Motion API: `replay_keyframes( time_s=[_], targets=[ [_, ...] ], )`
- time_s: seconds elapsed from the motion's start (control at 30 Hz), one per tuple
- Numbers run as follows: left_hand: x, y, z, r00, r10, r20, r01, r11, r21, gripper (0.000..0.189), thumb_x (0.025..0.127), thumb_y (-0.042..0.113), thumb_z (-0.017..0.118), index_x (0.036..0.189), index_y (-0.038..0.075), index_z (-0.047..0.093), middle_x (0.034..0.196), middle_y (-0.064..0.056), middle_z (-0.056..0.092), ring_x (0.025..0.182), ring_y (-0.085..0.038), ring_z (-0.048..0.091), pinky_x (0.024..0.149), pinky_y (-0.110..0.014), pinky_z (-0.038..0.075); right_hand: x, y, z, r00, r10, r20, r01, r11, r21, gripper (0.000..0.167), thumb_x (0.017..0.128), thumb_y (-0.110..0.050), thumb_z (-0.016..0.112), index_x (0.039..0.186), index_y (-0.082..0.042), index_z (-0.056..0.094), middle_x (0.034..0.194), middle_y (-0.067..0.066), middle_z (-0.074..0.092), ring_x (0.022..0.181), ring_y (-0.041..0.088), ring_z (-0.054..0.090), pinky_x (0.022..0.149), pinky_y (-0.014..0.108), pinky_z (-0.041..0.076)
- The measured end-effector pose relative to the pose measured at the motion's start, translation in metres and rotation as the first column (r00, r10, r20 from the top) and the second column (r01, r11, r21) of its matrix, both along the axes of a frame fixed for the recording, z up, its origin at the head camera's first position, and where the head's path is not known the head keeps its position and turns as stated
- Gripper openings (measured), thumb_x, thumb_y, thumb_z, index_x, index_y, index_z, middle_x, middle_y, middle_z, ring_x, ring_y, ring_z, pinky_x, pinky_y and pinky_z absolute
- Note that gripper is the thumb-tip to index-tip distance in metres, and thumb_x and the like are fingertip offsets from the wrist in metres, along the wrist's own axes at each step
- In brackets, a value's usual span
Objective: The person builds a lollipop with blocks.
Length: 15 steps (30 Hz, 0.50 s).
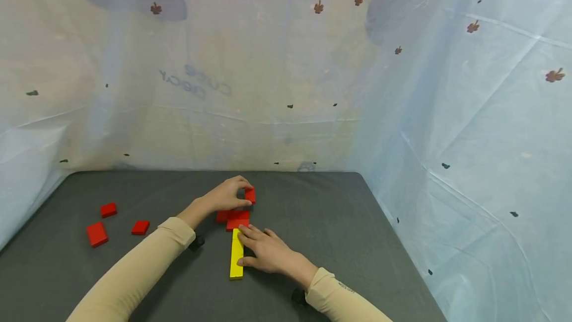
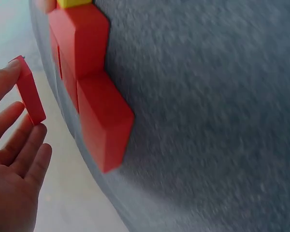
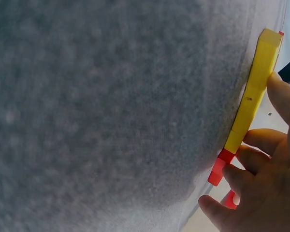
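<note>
My left hand (image 1: 225, 197) pinches a red block (image 2: 31, 94) between thumb and fingers, held up beyond the other blocks. Below it, several red blocks (image 1: 238, 221) lie side by side on the table in a stepped group. A long yellow bar (image 1: 236, 260) with a seam near its far end runs from that group toward me. At the bar's right side is my right hand (image 1: 270, 252), fingers spread and relaxed. Its thumb touches the bar, and its fingertips lie where yellow meets red.
Toward the left of the dark grey table (image 1: 339, 227) lie three loose blocks: a small red block (image 1: 108, 209), a larger red block (image 1: 97, 234) and another small red block (image 1: 140, 227). A translucent plastic sheet (image 1: 268, 88) hangs behind the table and along its right.
</note>
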State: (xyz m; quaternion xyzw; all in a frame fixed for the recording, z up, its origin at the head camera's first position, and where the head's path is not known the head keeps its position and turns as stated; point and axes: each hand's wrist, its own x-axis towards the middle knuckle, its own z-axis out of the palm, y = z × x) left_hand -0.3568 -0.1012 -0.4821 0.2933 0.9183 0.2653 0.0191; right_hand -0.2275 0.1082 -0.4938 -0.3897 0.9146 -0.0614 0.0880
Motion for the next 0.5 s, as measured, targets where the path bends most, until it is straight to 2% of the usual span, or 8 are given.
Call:
replay_keyframes(
  time_s=[0.23,0.5],
  targets=[
    [-0.003,0.014,-0.007,0.999,-0.029,0.024,0.03,0.998,-0.053,0.049,0.093,0.034,0.081,0.134,0.009,0.069,0.137,-0.012,0.059,0.123,-0.033,0.059,0.103,-0.052,0.052,0.0,0.0,0.001,1.0,0.0,0.015,0.0,1.0,-0.005,0.071,0.104,-0.056,0.054,0.162,-0.017,0.04,0.17,-0.002,0.028,0.156,0.02,0.029,0.119,0.057,0.036],
    [0.001,0.024,-0.01,0.996,-0.035,0.078,0.043,0.994,-0.1,0.047,0.093,0.032,0.081,0.133,0.011,0.069,0.141,-0.014,0.057,0.129,-0.035,0.056,0.106,-0.055,0.049,0.001,0.001,0.003,1.0,0.009,0.008,-0.009,1.0,-0.004,0.071,0.105,-0.055,0.053,0.162,-0.016,0.039,0.171,0.001,0.027,0.156,0.022,0.029,0.119,0.057,0.035]
  ],
)
